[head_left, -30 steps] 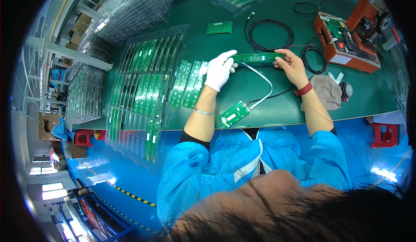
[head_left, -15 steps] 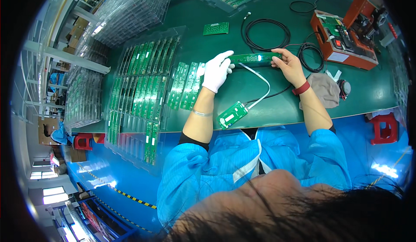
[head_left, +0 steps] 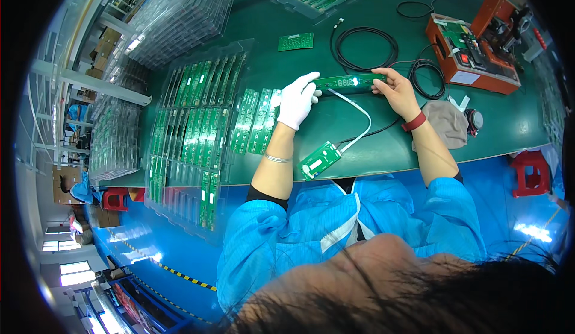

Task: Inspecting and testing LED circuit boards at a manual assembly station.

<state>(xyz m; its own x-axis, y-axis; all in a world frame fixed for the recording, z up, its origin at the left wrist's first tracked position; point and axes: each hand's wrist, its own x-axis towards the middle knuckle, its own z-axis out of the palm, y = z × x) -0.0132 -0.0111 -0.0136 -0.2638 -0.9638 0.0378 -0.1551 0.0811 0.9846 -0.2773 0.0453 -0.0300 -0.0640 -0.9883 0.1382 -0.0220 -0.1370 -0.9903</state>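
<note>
A long, narrow green circuit board (head_left: pixel 330 83) with a lit digit display spans the space between my hands, above the table. My left hand (head_left: pixel 297 102), in a white glove, is closed on its left end. Bare, with a red wristband, my right hand (head_left: pixel 398 91) pinches its right end between thumb and fingers. From the board's underside a white ribbon cable (head_left: pixel 363 114) curves down to a smaller green circuit board (head_left: pixel 320 160) lying near the table's front edge. Several strip boards (head_left: pixel 244 121) lie left of my gloved hand.
A clear tray (head_left: pixel 179 205) of strip boards overhangs the front edge at left, with tray stacks (head_left: pixel 179 20) behind. Coiled black cable (head_left: pixel 366 49) lies beyond my hands. At right stand an orange test fixture (head_left: pixel 473 64) and a beige cloth (head_left: pixel 442 127). A small board (head_left: pixel 296 42) lies farther back.
Both hands still hold the lit board in nearly the same place. The whole view has shifted slightly; nothing has been let go or picked up.
</note>
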